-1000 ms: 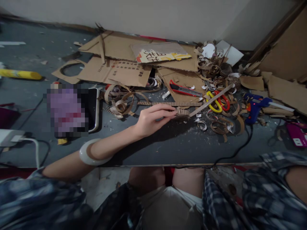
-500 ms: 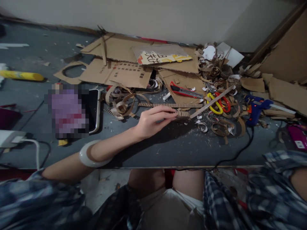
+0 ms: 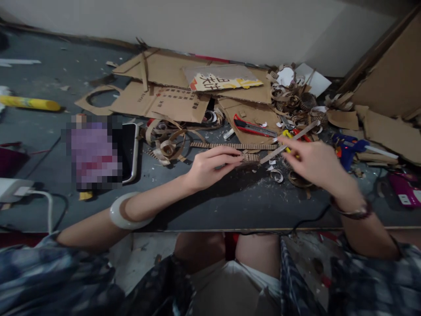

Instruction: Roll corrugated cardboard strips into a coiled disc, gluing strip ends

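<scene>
My left hand (image 3: 213, 167) is closed in a pinch around a small piece of corrugated cardboard strip (image 3: 251, 158) with its ridges showing. From that piece a flat cardboard strip (image 3: 269, 155) slants up to the right. My right hand (image 3: 312, 164) is at this strip, thumb and index finger apart on either side of it; whether they touch it is unclear. Behind both hands a long ridged strip (image 3: 230, 146) lies across the table. Yellow-handled scissors (image 3: 287, 133) are partly covered by my right hand, close to red handles (image 3: 301, 134).
A red utility knife (image 3: 253, 126) rests on cardboard sheets (image 3: 177, 103). A blue glue gun (image 3: 349, 149) lies at right, its cord running along the front edge. Curled scraps (image 3: 301, 94) are heaped behind. At left are a phone (image 3: 130, 153) and yellow tube (image 3: 31, 103).
My right hand has come in from the right to the slanted strip, now covering part of the scissors and glue gun. My left hand has stayed on its cardboard piece.
</scene>
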Demonstrator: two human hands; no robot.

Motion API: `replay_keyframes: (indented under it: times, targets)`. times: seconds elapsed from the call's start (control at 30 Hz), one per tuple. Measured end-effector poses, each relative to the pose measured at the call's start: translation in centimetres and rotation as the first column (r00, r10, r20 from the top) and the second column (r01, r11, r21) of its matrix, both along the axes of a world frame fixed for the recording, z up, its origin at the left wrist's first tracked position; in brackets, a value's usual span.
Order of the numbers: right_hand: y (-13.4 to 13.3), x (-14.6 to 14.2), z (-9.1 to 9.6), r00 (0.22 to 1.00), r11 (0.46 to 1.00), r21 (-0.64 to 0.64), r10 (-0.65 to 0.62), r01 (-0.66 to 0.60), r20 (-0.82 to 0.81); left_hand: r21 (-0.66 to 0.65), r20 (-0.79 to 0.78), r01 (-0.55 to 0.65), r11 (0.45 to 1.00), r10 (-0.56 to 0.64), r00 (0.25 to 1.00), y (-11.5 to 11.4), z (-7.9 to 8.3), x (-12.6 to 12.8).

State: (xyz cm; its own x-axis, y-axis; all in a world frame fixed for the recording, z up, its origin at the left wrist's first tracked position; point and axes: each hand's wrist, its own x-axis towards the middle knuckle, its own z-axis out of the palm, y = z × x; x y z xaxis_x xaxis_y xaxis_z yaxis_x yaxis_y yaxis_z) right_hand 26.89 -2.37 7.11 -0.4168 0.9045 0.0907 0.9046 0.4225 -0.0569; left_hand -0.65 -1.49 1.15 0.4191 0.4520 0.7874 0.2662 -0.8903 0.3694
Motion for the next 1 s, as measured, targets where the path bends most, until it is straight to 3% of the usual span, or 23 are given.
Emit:
replay_keyframes:
  times: [0.13, 0.23, 0.33, 0.43, 0.53, 0.7, 0.9, 1.0]
  targets:
    - [1.1, -1.5, -2.3, 0.996, 0.990, -0.141, 0.014, -0.001, 0.086, -0.007, 0.007, -0.002, 1.000, 0.002, 1.000, 0.0, 0.0, 0.0]
    - [1.6, -1.6, -3.3, 0.999, 0.985, -0.172, 0.012, -0.021, -0.049, -0.008, 0.004, -0.008, 1.000, 0.008, 1.000, 0.0, 0.0, 0.0]
    - [1.7, -1.2, -3.2, 0.957, 0.994, -0.105, -0.020, -0.012, -0.290, -0.002, 0.001, -0.001, 1.000, 0.001, 1.000, 0.0, -0.1, 0.0]
    - [1.4, -0.9, -2.8, 0.871, 0.997, 0.056, -0.016, 0.050, -0.491, 0.000, 0.002, -0.004, 1.000, 0.004, 1.000, 0.0, -0.1, 0.0]
    - [1.2, -0.9, -2.7, 0.763, 0.990, 0.108, 0.001, 0.090, -0.647, 0.003, 0.001, -0.019, 1.000, 0.019, 1.000, 0.0, 0.0, 0.0]
    - [1.5, -1.1, -3.3, 0.439, 0.995, -0.006, -0.048, 0.096, -0.897, 0.012, 0.001, -0.015, 1.000, 0.015, 1.000, -0.1, 0.1, 0.1]
    - [2.8, -0.8, -3.9, 0.175, 0.979, -0.205, -0.199, -0.017, -0.964, 0.029, 0.020, -0.021, 0.999, 0.020, 1.000, -0.1, 0.0, 0.3]
    - [3.0, -1.0, -4.2, 0.120, 0.950, -0.300, -0.289, -0.091, -0.950, 0.038, 0.030, -0.034, 0.999, 0.032, 0.999, -0.1, -0.1, 0.4]
